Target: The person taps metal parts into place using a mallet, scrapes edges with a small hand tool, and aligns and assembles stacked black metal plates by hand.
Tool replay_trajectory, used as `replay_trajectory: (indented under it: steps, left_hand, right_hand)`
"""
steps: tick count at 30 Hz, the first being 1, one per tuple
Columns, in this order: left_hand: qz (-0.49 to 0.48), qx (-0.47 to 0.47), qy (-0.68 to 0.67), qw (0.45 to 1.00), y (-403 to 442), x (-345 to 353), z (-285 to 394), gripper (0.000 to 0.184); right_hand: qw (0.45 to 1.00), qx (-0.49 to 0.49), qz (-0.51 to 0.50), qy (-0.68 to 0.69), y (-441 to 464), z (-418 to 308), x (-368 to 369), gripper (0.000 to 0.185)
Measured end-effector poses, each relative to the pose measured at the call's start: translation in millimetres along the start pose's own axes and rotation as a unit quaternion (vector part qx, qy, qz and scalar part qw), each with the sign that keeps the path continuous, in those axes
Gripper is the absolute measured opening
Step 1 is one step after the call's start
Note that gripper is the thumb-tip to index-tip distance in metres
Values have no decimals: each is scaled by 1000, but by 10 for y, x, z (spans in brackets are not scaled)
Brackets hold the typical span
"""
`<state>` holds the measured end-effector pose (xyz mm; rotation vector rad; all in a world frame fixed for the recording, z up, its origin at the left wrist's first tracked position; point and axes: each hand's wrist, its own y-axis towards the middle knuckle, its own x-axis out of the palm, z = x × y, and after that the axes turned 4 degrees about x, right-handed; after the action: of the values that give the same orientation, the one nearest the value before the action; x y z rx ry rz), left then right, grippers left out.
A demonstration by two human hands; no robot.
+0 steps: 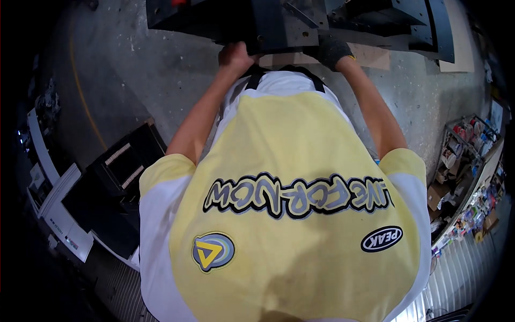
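A large black metal frame (pixel 287 32) with holes and plates spans the top of the head view, in front of my body. My bare left hand (pixel 236 56) is closed at its near lower edge, knuckles toward me and fingertips hidden. My right hand (pixel 333 52), in a dark knitted glove with a yellow cuff, grips the same edge farther right. Its fingers are mostly lost in the shadow under the metal. A small red part (pixel 178 2) shows on the frame's left side.
Grey concrete floor (pixel 134 70) with a yellow line surrounds me. Cardboard (pixel 370 56) lies beneath the frame. A black cabinet-like unit (pixel 126 166) and white panels (pixel 67 231) stand at left. A rack of assorted goods (pixel 461 155) is at right.
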<state>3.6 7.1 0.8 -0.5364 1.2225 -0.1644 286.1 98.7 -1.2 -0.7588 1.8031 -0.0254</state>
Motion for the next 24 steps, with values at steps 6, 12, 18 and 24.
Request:
replay_trajectory:
  steps: [6, 12, 18, 24]
  left_hand:
    - [49, 47, -26, 997, 116, 280, -174, 74]
    - [129, 87, -9, 988, 76, 397, -226, 60]
    - [147, 86, -53, 984, 64, 400, -194, 61]
    - [132, 110, -55, 984, 150, 471, -314, 72]
  right_hand:
    - [996, 3, 77, -34, 28, 88, 240, 43]
    - [998, 47, 43, -2, -24, 90, 264, 41]
    - [997, 5, 63, 32, -33, 153, 321, 37]
    - [998, 9, 51, 32, 26, 227, 410, 37]
